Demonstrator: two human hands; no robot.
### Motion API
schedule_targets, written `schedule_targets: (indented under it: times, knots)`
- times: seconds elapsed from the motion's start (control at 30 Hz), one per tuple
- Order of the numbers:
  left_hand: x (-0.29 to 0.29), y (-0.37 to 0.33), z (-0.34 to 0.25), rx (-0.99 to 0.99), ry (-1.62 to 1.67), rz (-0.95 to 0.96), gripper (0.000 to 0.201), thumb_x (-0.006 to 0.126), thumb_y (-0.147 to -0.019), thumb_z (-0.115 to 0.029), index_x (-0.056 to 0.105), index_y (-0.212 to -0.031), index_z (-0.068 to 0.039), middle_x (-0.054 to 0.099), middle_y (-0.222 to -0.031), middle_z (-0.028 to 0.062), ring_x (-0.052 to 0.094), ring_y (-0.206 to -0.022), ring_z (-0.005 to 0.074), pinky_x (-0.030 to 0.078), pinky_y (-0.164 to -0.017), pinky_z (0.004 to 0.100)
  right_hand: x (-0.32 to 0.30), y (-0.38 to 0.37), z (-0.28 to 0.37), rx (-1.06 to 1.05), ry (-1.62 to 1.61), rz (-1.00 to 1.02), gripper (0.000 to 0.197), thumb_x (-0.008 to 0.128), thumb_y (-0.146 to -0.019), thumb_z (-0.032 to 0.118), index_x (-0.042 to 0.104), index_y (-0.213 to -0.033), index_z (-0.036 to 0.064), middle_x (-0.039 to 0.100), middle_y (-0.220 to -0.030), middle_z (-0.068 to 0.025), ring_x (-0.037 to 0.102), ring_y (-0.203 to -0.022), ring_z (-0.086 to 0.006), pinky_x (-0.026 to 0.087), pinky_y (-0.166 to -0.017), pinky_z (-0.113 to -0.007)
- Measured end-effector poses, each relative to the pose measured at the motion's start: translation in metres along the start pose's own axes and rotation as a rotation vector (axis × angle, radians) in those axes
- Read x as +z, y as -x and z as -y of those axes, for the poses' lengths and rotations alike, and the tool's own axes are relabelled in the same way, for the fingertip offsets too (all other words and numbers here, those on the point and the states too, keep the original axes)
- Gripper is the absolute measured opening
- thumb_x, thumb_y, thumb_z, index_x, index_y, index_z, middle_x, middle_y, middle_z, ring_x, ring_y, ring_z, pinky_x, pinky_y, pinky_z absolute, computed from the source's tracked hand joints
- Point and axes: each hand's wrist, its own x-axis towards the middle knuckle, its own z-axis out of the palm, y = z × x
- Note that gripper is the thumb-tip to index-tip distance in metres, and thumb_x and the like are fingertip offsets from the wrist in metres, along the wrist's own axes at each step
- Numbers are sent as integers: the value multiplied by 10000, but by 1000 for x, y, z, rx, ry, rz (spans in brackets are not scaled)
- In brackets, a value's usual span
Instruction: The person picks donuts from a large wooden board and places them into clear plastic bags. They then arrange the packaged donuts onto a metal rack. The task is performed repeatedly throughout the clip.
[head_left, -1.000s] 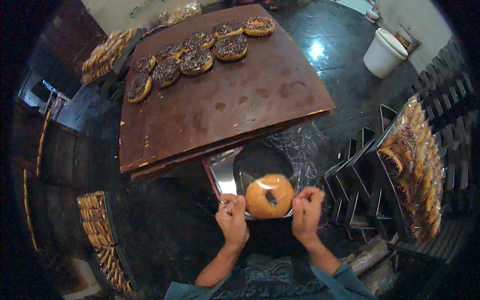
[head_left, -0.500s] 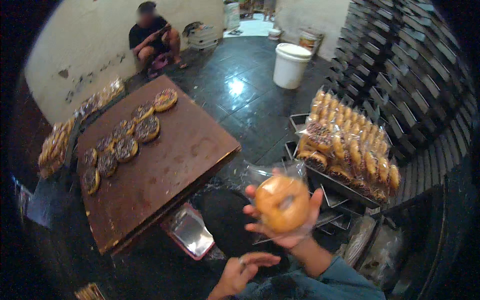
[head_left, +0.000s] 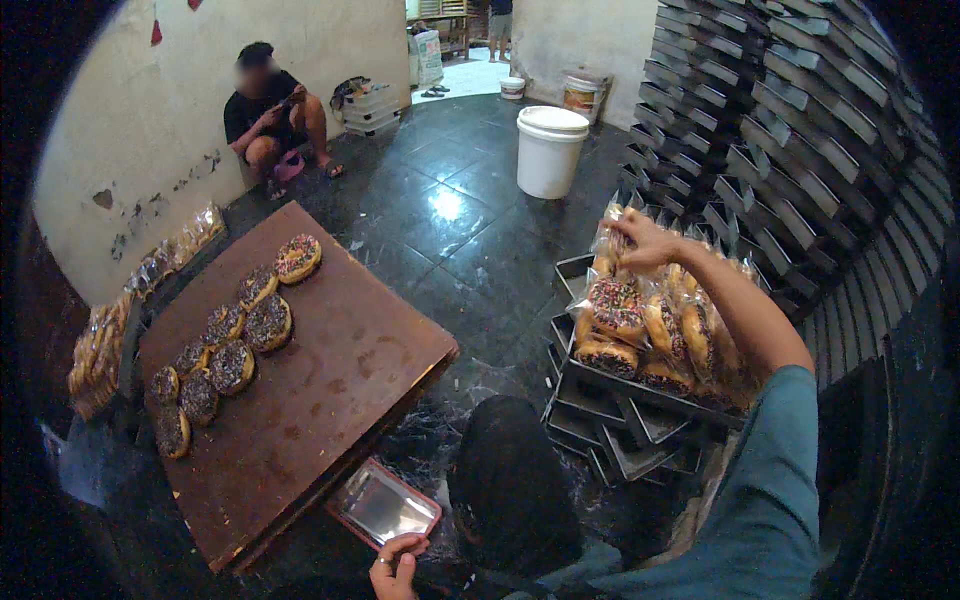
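My right hand (head_left: 645,242) reaches over a dark metal tray (head_left: 655,383) full of bagged doughnuts (head_left: 690,330). Its fingers are closed around the top of a bagged doughnut (head_left: 606,262) at the tray's far left corner. A bagged doughnut with colored sprinkles (head_left: 615,308) lies just in front. Low in the middle, my left hand (head_left: 400,567) has bent fingers at the near corner of a red-rimmed holder with clear plastic bags (head_left: 385,505). Whether its fingertips pinch a bag is too small to tell.
A brown board (head_left: 340,340) on the left carries several doughnuts with chocolate sprinkles (head_left: 232,367). More bagged doughnuts (head_left: 100,350) stand beyond it. A white bucket (head_left: 552,150) stands on the floor ahead. Stacked metal trays (head_left: 790,130) rise at right. A person (head_left: 268,115) squats by the wall.
My right hand has moved from the middle to the far left corner of the tray, with the doughnut it held. My left hand has shifted left to the plastic bags.
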Motion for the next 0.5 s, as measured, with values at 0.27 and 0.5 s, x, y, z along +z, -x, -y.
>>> schedule_targets:
  times: [0.27, 0.5]
  knots:
    - [-8, 2, 14, -45, -21, -101, 272, 509, -917, -161, 545, -1078, 56, 573, -1078, 151, 574, -988, 254, 448, -888, 349, 6, 9, 14, -44, -170, 273, 680, 444, -861, 522, 313, -1358, 76, 301, -1390, -183, 257, -1307, -321, 190, -1077, -401]
    - [-17, -5, 3, -55, 26, -116, 215, 518, -870, -86, 570, -1033, 45, 602, -1033, 125, 569, -994, 203, 422, -899, 311, -41, 22, 52, -46, 34, 65, 704, 447, -854, 541, 320, -1350, 59, 322, -1365, -202, 267, -1299, -330, 200, -1073, -428]
